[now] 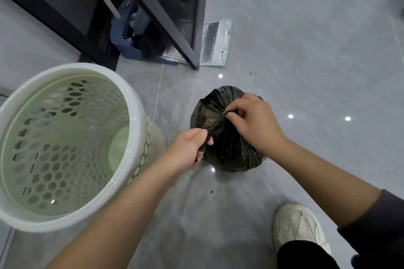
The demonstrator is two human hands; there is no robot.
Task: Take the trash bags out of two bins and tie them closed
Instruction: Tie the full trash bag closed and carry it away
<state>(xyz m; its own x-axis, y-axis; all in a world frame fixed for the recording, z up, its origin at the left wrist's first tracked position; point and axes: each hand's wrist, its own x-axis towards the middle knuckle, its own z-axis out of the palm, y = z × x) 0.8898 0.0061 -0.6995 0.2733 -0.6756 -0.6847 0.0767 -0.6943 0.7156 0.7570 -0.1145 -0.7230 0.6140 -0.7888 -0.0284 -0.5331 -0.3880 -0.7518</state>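
A black trash bag is seen standing on the grey tiled floor, out of the bin and just to the right of it. Its top is gathered to a point, and from there a twisted strand of the bag's own plastic is drawn tight toward the lower left. The lower end of the strand is held by the left grip, whose fingers are curled fully round it with the thumb pressed on top. The upper end, where the strand meets the gathered neck, is pinched by the right grip between thumb and forefinger, the other fingers being bent loosely above the bag. Whether a knot is already formed under those fingers cannot be told. The bin, white-rimmed with a pale green wall pierced by oval holes, is set upright at the left, near the bag but apart from it; its base can be seen through the open mouth. At the lower right a cream shoe is planted on the floor, and the right arm is covered above the forearm by a dark sleeve. Farther back, a blue dustpan and a black brush are kept behind a dark metal frame, and a silver foil sheet is laid flat by the frame's foot
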